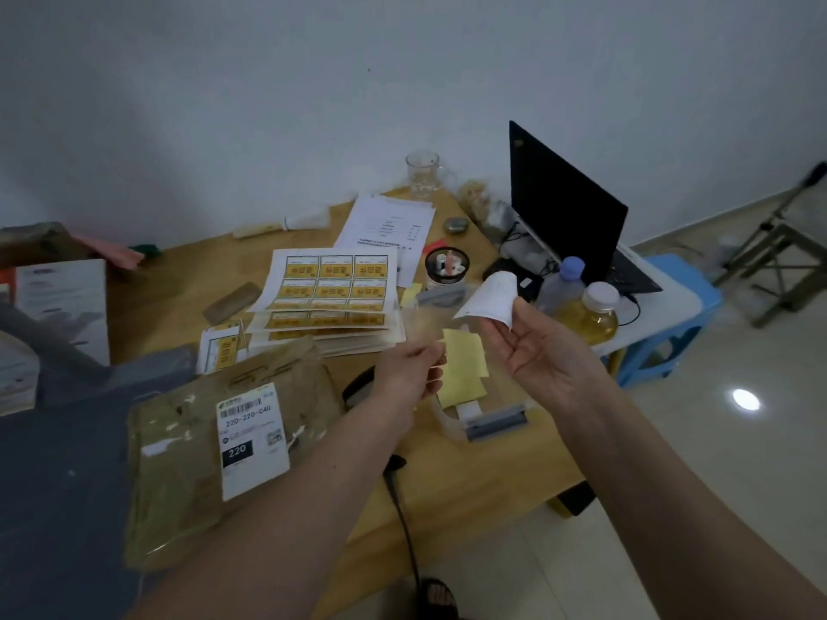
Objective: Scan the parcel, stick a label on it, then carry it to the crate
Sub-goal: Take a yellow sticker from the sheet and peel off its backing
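A brown padded parcel (188,463) lies at the table's near left and carries a white shipping label (251,438) with a barcode and "220". My right hand (543,351) pinches a curled white label (490,299) above the table, right of the parcel. My left hand (414,371) pinches a blurred translucent backing strip (425,326) beside it. A white label printer (485,418) with a grey front sits below my hands. A black cable (402,507) runs off the table's near edge; the scanner is hidden by my left arm.
Sheets of yellow stickers (333,293) are stacked mid-table, with yellow notes (463,369) under my hands. Papers (387,226), a glass mug (423,174), a pen cup (445,266), a laptop (566,208), two bottles (586,313) and a blue stool (671,315) stand right. Grey fabric (58,440) lies left.
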